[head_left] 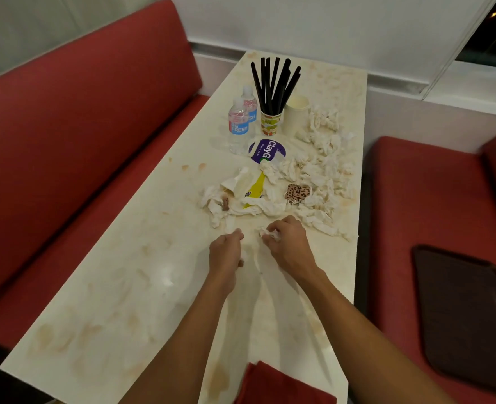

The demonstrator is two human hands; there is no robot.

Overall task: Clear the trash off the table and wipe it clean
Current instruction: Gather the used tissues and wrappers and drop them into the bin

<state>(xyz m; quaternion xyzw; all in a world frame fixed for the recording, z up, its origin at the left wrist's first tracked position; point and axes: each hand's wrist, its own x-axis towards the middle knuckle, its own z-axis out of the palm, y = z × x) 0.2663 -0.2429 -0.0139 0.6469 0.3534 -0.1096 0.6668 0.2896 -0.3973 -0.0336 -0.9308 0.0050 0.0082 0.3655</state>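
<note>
Fingers of left hand curled on thin clear plastic; right hand pinching crumpled white tissue. Tissues heaped beyond, mid-table, rightward; yellow wrapper long axis running away; surface stained

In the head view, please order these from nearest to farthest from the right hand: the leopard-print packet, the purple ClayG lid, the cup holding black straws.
From the right hand:
1. Leopard-print packet, just beyond the hand, among the crumpled tissues.
2. Purple ClayG lid, mid-table, beside the water bottles.
3. Cup of black straws, farthest, toward the wall end.
</note>
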